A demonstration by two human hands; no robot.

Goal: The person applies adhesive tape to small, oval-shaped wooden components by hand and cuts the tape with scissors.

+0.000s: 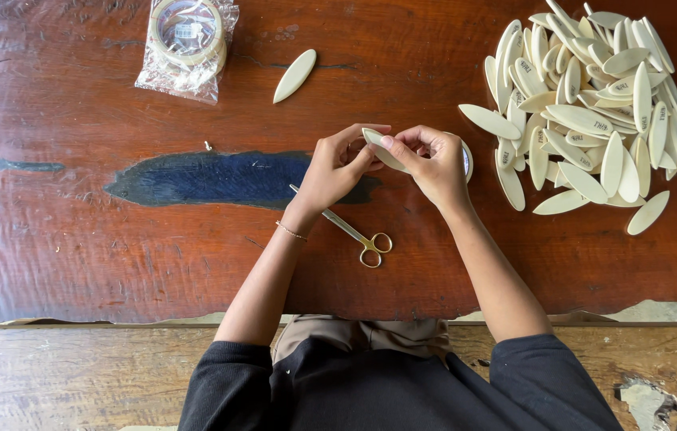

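Note:
Both my hands meet over the middle of a dark red wooden table (pixel 75 223). My left hand (pixel 337 168) and my right hand (pixel 432 165) pinch one cream, leaf-shaped flat piece (pixel 380 149) between their fingertips. Under my right hand a roll of tape (pixel 467 160) shows only at its edge. Small scissors with gold handles (pixel 358 236) lie on the table just below my left wrist.
A large heap of the same cream leaf-shaped pieces (pixel 590 112) lies at the right. One single piece (pixel 295 76) lies apart at the top centre. A tape roll in a clear plastic bag (pixel 187 44) sits at the top left. A wooden bench (pixel 51 375) runs along the near edge.

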